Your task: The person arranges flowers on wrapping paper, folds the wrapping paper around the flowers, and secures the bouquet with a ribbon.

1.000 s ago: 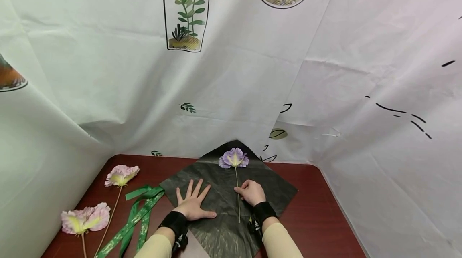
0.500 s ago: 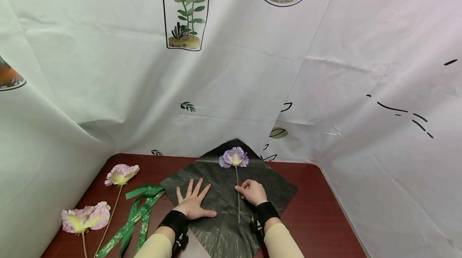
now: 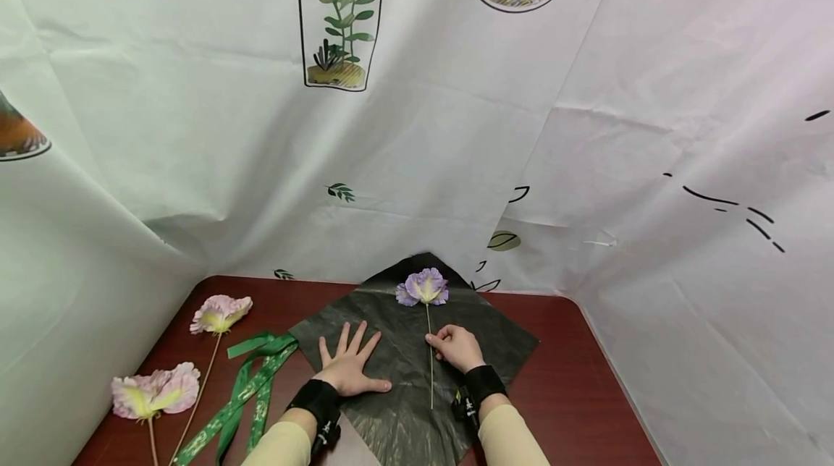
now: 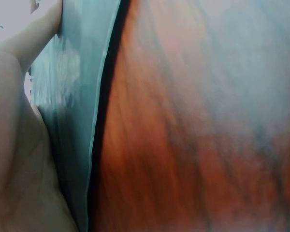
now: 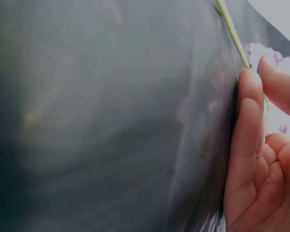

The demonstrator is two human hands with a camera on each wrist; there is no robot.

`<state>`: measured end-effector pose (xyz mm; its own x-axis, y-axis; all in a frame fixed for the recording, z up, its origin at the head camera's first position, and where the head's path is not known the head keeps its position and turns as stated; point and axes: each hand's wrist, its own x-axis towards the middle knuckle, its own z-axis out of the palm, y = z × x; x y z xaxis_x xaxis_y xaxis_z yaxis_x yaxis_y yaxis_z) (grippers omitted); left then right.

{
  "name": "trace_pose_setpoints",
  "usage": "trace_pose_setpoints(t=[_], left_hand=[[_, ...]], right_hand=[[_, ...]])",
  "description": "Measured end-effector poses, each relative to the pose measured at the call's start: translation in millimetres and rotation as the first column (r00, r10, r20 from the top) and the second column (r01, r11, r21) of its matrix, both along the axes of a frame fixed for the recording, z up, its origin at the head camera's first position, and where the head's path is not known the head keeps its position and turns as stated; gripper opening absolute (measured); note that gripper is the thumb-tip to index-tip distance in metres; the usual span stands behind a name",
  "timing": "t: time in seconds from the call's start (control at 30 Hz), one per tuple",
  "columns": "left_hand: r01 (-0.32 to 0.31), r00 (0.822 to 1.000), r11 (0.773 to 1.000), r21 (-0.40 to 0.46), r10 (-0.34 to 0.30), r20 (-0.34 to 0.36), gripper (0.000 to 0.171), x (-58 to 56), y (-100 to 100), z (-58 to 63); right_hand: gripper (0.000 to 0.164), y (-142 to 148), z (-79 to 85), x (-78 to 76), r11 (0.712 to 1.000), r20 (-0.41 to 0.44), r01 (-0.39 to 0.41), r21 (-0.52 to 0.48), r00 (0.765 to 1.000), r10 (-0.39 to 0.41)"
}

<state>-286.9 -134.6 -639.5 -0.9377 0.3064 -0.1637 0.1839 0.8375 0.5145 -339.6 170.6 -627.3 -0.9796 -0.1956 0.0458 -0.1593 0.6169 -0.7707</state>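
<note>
White backdrop (image 3: 456,133), printed jar (image 3: 314,24) holding plants (image 3: 347,17) — left hand (image 3: 347,370) spread on black sheet (image 3: 404,336), right hand (image 3: 459,348) pinching flower stem (image 3: 431,379).

Shows blk on sheet (image 3: 404,346), lilac w/ pale yel. on flower (image 3: 425,287) atop sheet; left of sheet, pink w/ yel. on two blooms (image 3: 220,315), green w/ pale print on ribbon (image 3: 260,380); red-brn on table (image 3: 567,379) under sheet.

In the lower centre, a sheet (image 3: 400,343) lies on a table (image 3: 573,379), a flower (image 3: 422,287) upon it, its stem (image 3: 431,386) between the left hand (image 3: 350,372) and the right hand (image 3: 458,346) (the latter touching it). At lower left are a second flower (image 3: 220,314) and, below it, a third flower (image 3: 156,391); ribbon (image 3: 242,397) lies between these and the sheet. Behind the table hangs cloth (image 3: 430,147).
</note>
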Motion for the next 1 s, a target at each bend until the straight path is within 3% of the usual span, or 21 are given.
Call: trace_pose_setpoints(t=[0.23,0.4,0.57,0.63,0.7,0.87,1.0], left_hand=[[0.000,1.000,1.000,0.003,0.000,0.001,0.122,1.0,1,3.3],[0.002,1.000,1.000,0.006,-0.002,0.008,0.123,0.7,2,5.1],[0.004,1.000,1.000,0.009,-0.004,0.012,0.123,0.1,3,3.7],[0.006,1.000,1.000,0.011,-0.006,0.021,0.123,0.2,3,2.3],[0.009,1.000,1.000,0.015,-0.009,0.027,0.124,0.5,3,1.3],[0.009,1.000,1.000,0.021,-0.009,0.026,0.124,1.3,2,1.3],[0.002,1.000,1.000,0.025,-0.003,0.026,0.124,1.4,-1,3.9]], right_hand=[[0.041,2,-7.8,-6.4,0.998,0.050,0.048,0.030,0.998,-0.049],[0.041,0,4.8,0.4,0.999,0.052,0.049,0.012,0.997,-0.050],[0.039,12,-16.4,-12.4,0.990,0.113,0.024,-0.141,0.994,-0.008],[0.036,20,-21.7,-13.2,0.979,0.092,-0.004,-0.202,0.995,0.023],[0.032,25,-14.7,-7.2,0.977,0.057,-0.019,-0.214,0.998,0.032],[0.027,39,21.0,12.1,0.999,-0.008,0.044,-0.031,0.999,-0.045],[0.047,61,23.2,9.9,0.994,-0.089,0.012,0.113,0.996,-0.002]])
